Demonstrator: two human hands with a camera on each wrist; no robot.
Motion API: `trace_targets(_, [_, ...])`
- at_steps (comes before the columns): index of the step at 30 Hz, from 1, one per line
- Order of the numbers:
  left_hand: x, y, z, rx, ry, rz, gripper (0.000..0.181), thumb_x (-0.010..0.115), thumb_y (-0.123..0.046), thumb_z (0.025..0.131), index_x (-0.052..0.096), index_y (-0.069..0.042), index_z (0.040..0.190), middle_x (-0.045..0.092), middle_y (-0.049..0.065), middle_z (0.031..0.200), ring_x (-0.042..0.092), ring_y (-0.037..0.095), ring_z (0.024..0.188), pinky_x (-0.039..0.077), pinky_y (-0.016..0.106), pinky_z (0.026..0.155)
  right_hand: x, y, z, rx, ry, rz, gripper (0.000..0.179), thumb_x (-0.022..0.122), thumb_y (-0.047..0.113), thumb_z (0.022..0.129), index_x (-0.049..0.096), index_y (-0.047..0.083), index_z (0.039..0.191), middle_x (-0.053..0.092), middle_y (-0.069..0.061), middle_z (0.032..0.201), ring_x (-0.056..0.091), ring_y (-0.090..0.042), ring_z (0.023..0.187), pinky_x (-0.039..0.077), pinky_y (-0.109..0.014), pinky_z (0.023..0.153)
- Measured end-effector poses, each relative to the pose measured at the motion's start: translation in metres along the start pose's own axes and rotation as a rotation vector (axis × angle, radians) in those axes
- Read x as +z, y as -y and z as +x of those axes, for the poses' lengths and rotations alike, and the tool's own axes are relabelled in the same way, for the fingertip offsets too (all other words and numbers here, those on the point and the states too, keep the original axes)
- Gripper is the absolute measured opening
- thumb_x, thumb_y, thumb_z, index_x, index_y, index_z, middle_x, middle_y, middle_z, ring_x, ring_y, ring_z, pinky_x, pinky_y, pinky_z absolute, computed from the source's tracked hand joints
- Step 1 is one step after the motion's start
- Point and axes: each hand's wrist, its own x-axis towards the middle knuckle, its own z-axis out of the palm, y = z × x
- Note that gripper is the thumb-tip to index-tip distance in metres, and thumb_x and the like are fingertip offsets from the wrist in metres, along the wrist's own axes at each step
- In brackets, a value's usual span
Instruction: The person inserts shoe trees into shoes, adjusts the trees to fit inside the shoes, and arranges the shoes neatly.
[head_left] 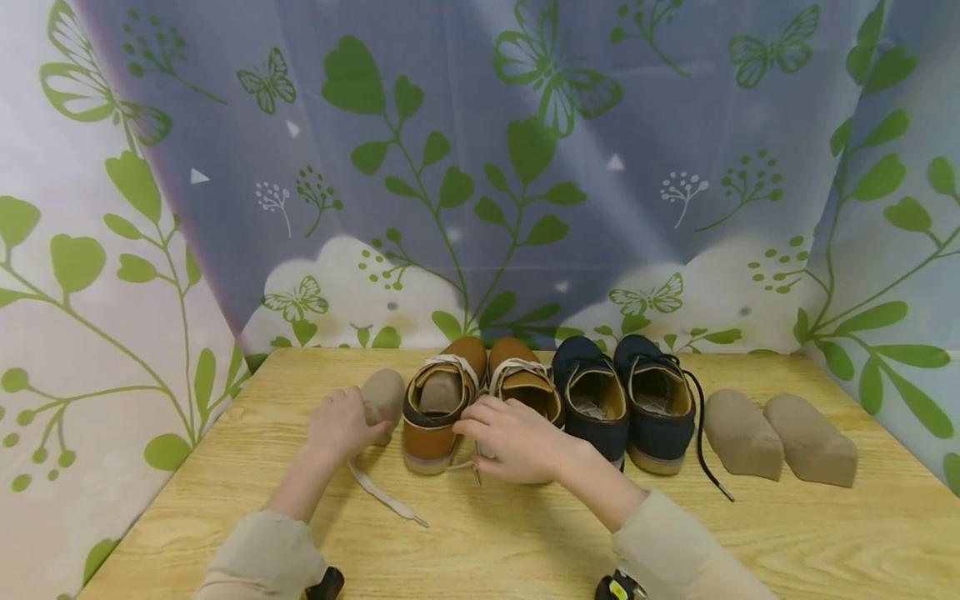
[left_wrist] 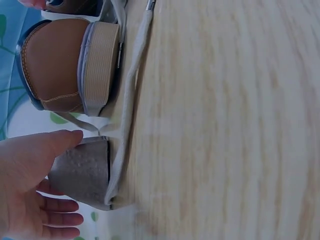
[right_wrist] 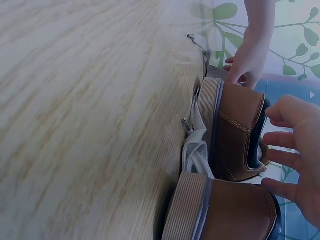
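My left hand (head_left: 337,423) is at a grey-brown moulded shoe insert (head_left: 386,393) left of the shoes. In the left wrist view, thumb and index finger pinch that insert (left_wrist: 82,172) from opposite sides; the other fingers extend past it. The left brown shoe (head_left: 429,440) stands beside it with a similar insert (head_left: 440,392) inside. My right hand (head_left: 517,437) is behind the right brown shoe (head_left: 517,350), its fingers loosely bent and reaching toward the left shoe's heel. In the right wrist view nothing sits between the right fingers (right_wrist: 282,159).
A loose white lace (head_left: 390,500) trails forward on the wooden table (head_left: 480,542). Two navy shoes (head_left: 596,433) stand to the right, one black lace (head_left: 708,450) hanging out. Two more inserts (head_left: 810,437) lie at the far right. A patterned cloth (head_left: 465,208) hangs behind.
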Motion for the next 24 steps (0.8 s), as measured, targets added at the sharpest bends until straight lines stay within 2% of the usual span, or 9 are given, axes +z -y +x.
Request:
trace_targets(8, [0.007, 0.001, 0.0, -0.012, 0.007, 0.022, 0.071, 0.071, -0.045, 0.075, 0.048, 0.013, 0.109, 0.055, 0.027, 0.094, 0.056, 0.042, 0.087, 0.048, 0.051, 0.071, 0.002, -0.003, -0.008, -0.006, -0.043, 0.016, 0.034, 0.059, 0.027, 0.09, 0.058, 0.014, 0.122, 0.053, -0.002, 0.117, 0.05, -0.018, 0.107, 0.044, -0.034, 0.083])
trace_targets(12, [0.008, 0.0, -0.001, -0.02, 0.01, 0.011, 0.072, 0.072, -0.043, 0.075, 0.046, 0.014, 0.11, 0.055, 0.029, 0.095, 0.056, 0.044, 0.087, 0.048, 0.051, 0.072, 0.0, -0.007, -0.016, -0.009, -0.072, 0.008, 0.034, 0.059, 0.025, 0.089, 0.058, 0.015, 0.122, 0.053, -0.002, 0.118, 0.05, -0.018, 0.107, 0.044, -0.035, 0.084])
trace_targets(18, [0.008, -0.001, -0.003, -0.031, 0.011, -0.036, 0.071, 0.072, -0.035, 0.077, 0.042, 0.016, 0.116, 0.054, 0.031, 0.098, 0.055, 0.045, 0.089, 0.047, 0.052, 0.073, -0.002, -0.014, -0.03, -0.035, -0.154, 0.013, 0.03, 0.058, 0.018, 0.088, 0.061, 0.013, 0.117, 0.055, -0.003, 0.113, 0.051, -0.019, 0.103, 0.044, -0.035, 0.082])
trace_targets(24, [0.008, 0.001, -0.003, -0.056, -0.037, -0.117, 0.06, 0.073, -0.027, 0.077, 0.043, 0.015, 0.109, 0.049, 0.03, 0.094, 0.054, 0.045, 0.084, 0.048, 0.052, 0.071, -0.005, -0.024, -0.044, -0.001, -0.171, 0.03, 0.029, 0.06, 0.019, 0.087, 0.063, 0.013, 0.115, 0.054, -0.002, 0.111, 0.052, -0.018, 0.1, 0.044, -0.034, 0.078])
